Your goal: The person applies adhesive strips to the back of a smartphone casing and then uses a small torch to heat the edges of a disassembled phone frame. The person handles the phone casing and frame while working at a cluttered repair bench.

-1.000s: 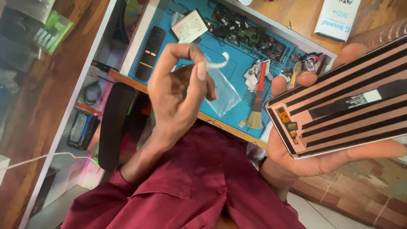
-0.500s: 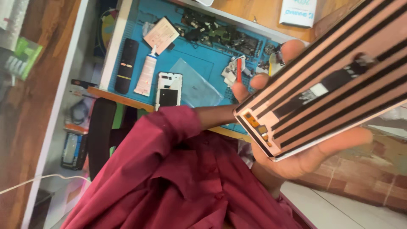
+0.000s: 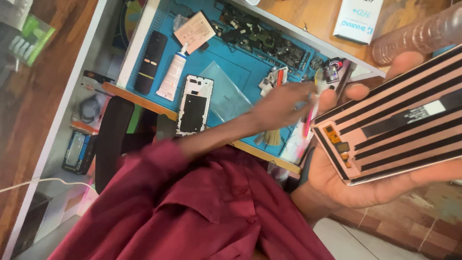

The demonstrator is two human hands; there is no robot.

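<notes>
**Item: panel held, other hand at the tools**

- Panel point(image 3: 399, 120): flat, copper-toned back with black stripes and a small connector strip at its near corner. It lies across the right hand point(image 3: 365, 188), raised off the counter point(image 3: 308, 14). The palm is under it, the fingers point(image 3: 358, 91) curl over its far edge, and the thumb runs along the near edge. The grip is closed on the panel and looks secure.
- Left hand point(image 3: 284, 98): arm stretched forward over the blue mat point(image 3: 231, 72), wrist roughly level, sleeve trailing behind. Motion blur hides the fingers, so it cannot be told whether they are wide, narrow or holding anything.
- Just past the left fingertips: a pink tool point(image 3: 309, 123), touching or nearly touching the panel's corner.
- Below the left fingers: a brush point(image 3: 272, 137).
- Behind the left wrist: clear film point(image 3: 226, 91) and a phone frame point(image 3: 194, 105).
- Well apart, further back: a glue tube point(image 3: 173, 72).

**Handling note (judgement)**

- Support the panel from beneath with the palm, and keep the thumb off the connector strip.
- Hold the panel level and away from the left hand's reach, so a knuckle does not catch its corner.
- The left fingers should close on a single tool by its shaft, without dragging loose parts across the mat
</notes>
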